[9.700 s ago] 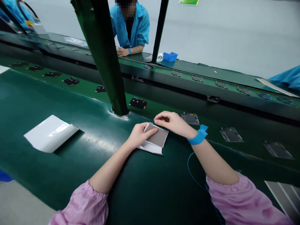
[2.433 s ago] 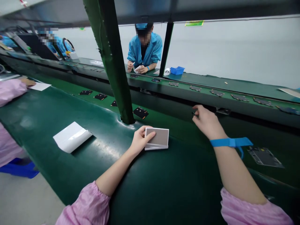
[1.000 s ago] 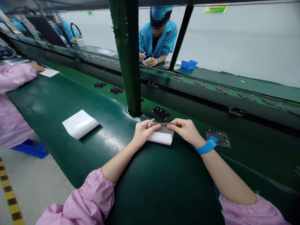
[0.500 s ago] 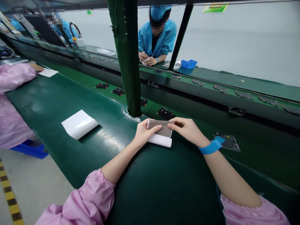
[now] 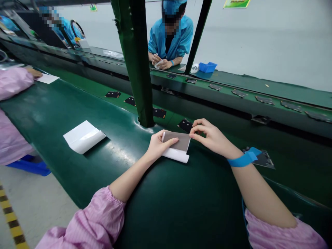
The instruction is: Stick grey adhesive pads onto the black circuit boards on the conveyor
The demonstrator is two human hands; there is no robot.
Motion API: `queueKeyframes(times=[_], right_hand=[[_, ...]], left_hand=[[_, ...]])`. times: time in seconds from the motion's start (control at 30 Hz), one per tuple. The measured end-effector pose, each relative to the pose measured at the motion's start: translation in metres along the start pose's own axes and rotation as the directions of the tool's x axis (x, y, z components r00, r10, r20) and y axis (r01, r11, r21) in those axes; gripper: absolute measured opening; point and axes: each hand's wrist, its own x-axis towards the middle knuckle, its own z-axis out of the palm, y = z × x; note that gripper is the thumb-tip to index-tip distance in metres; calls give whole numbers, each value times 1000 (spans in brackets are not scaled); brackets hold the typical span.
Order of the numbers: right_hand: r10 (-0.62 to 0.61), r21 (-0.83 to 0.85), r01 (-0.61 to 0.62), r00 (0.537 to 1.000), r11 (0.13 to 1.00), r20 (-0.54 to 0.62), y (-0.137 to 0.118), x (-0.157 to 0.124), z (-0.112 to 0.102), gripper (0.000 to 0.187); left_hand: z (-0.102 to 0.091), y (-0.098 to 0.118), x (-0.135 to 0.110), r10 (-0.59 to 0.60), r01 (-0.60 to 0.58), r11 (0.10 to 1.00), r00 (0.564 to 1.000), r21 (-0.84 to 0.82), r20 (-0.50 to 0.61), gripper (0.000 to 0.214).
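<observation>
Head view shows the left hand over the green surface, its fingers pinching the left side of a grey sheet. The thumb lies on its face, probably for keeping it steady and leaving the right corner reachable. White paper curls along the near edge. At the far right corner, the right hand has fingers bent, thumb near forefinger; whether they grip something, I cannot tell.
</observation>
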Motion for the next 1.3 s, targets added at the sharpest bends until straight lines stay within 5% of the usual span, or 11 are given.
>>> queueKeyframes(times=[0.23, 0.47, 0.8, 1.07, 1.17, 1.3], right_hand=[[176, -37, -189, 959, 981, -224, 51, 3, -15, 32], [357, -42, -370, 915, 928, -186, 112, 1, -5, 31], [370, -134, -390, 917, 911, -151, 127, -4, -4, 34], [517, 5, -544, 795, 839, -317, 121, -13, -16, 34], [394, -28, -420, 870, 907, -296, 92, -6, -17, 30], [182, 33, -182, 983, 983, -11, 42, 3, -3, 34]], left_hand=[[2, -5, 1, -81, 80, 997, 995, 8, 58, 28], [2, -8, 0, -88, 85, 996, 992, 37, 87, 27], [2, -7, 1, -83, 77, 995, 993, 65, 89, 25], [3, -6, 0, -92, 87, 994, 992, 59, 90, 25], [2, -6, 0, -88, 83, 995, 991, 53, 104, 25], [2, -6, 0, -85, 81, 996, 992, 43, 97, 27]])
